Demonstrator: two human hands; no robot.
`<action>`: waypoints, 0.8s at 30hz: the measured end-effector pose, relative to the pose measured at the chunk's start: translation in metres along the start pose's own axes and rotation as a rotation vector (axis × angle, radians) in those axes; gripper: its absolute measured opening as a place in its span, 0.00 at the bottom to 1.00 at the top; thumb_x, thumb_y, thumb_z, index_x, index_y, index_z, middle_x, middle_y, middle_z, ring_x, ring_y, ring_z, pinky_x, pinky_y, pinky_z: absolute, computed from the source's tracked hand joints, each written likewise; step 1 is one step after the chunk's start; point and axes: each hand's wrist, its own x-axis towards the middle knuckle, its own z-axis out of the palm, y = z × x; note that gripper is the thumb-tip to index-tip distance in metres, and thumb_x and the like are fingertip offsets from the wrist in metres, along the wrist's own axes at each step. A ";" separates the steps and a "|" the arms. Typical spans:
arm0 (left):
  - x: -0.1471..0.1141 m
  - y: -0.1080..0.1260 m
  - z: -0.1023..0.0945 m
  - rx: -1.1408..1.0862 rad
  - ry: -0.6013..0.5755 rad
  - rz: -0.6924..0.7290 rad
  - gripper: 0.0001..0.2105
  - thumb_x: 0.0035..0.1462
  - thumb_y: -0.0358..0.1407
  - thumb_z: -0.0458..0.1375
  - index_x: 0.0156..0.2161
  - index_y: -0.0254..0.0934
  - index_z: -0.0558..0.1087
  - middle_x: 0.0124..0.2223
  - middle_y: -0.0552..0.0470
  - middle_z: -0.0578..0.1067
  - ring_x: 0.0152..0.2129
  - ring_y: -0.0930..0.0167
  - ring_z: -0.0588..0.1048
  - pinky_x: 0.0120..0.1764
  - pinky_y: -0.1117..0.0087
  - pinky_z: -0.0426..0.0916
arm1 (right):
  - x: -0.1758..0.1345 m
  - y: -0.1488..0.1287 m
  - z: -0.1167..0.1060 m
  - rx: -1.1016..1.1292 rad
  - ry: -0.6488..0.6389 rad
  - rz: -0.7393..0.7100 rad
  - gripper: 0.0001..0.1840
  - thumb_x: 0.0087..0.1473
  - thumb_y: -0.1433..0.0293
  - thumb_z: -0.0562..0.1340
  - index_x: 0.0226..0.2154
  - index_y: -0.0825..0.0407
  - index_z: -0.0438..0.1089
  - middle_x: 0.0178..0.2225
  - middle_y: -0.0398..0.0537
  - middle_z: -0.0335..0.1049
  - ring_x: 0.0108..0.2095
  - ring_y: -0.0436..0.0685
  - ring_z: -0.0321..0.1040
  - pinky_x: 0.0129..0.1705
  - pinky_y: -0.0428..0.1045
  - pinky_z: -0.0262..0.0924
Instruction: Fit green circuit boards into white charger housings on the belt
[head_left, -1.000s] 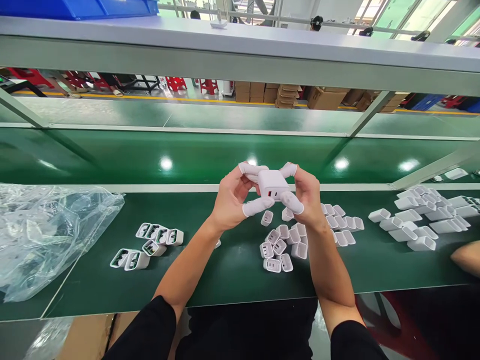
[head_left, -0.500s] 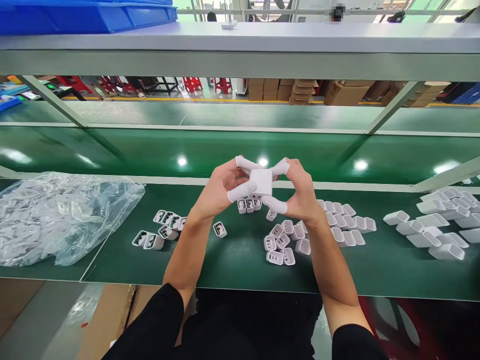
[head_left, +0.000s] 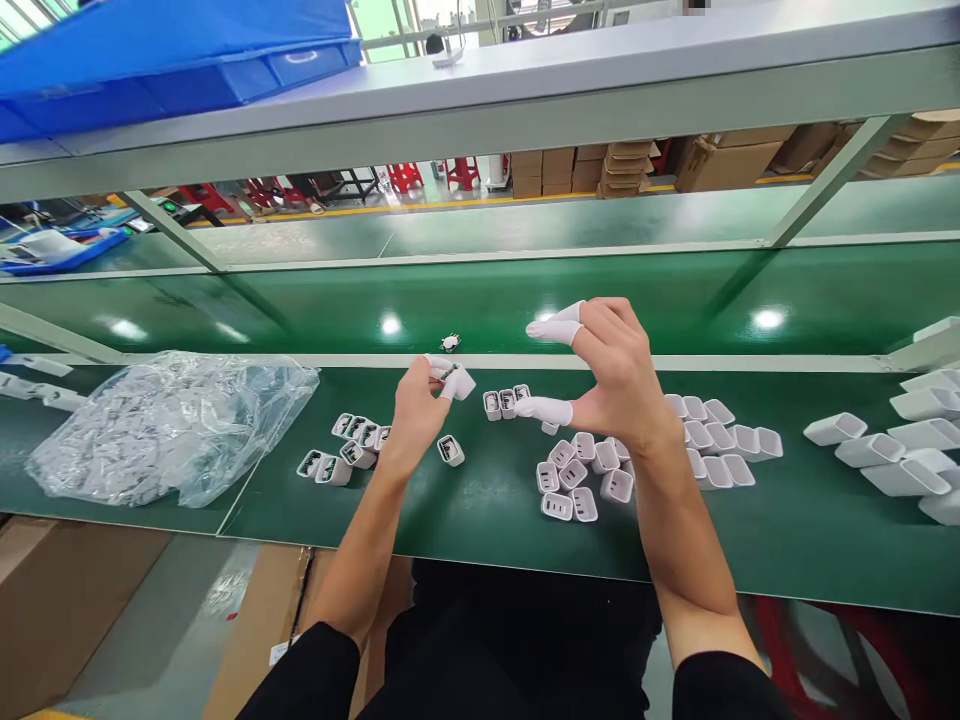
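My left hand [head_left: 424, 405], with white finger cots on, is closed on a white charger housing [head_left: 465, 385] above the green bench. Just beyond it, a small white-and-dark part [head_left: 450, 342] shows at the pale rail; whether it lies there or is in the air I cannot tell. My right hand [head_left: 600, 370] hangs to the right with thumb and fingers spread, nothing between them. Below lie a single housing with a board inside [head_left: 451, 451], a short row of filled housings [head_left: 507, 402], and a cluster of slotted charger housings [head_left: 574, 475].
At left, a clear plastic bag [head_left: 180, 430] full of small parts lies near several filled housings [head_left: 334, 468]. White shells stand in rows [head_left: 712, 440] to the right, larger ones [head_left: 892, 455] farther out. A shelf [head_left: 525, 105] with a blue bin [head_left: 277, 75] crosses overhead.
My hands have come apart. The left moved left and down with the white housing; the right let go and opened. The view has tilted and turned slightly left.
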 end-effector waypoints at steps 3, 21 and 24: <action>-0.005 -0.023 0.013 0.206 -0.033 -0.053 0.10 0.59 0.31 0.67 0.46 0.40 0.75 0.41 0.51 0.82 0.38 0.66 0.81 0.47 0.63 0.78 | -0.001 0.001 -0.002 0.009 0.041 -0.016 0.34 0.63 0.34 0.70 0.54 0.41 0.77 0.38 0.47 0.75 0.39 0.63 0.71 0.51 0.63 0.65; 0.085 -0.060 -0.020 0.479 -0.003 -0.238 0.18 0.67 0.38 0.67 0.60 0.40 0.74 0.60 0.40 0.80 0.52 0.57 0.83 0.59 0.56 0.74 | -0.003 0.002 -0.014 0.019 0.190 -0.087 0.13 0.66 0.51 0.75 0.46 0.39 0.79 0.29 0.43 0.74 0.32 0.61 0.71 0.48 0.64 0.70; 0.126 -0.078 -0.022 0.553 0.010 -0.329 0.25 0.61 0.40 0.72 0.60 0.34 0.74 0.66 0.32 0.73 0.57 0.49 0.79 0.60 0.53 0.72 | -0.003 0.001 -0.014 0.009 0.168 -0.073 0.13 0.65 0.51 0.75 0.43 0.39 0.80 0.29 0.42 0.75 0.31 0.60 0.71 0.49 0.64 0.70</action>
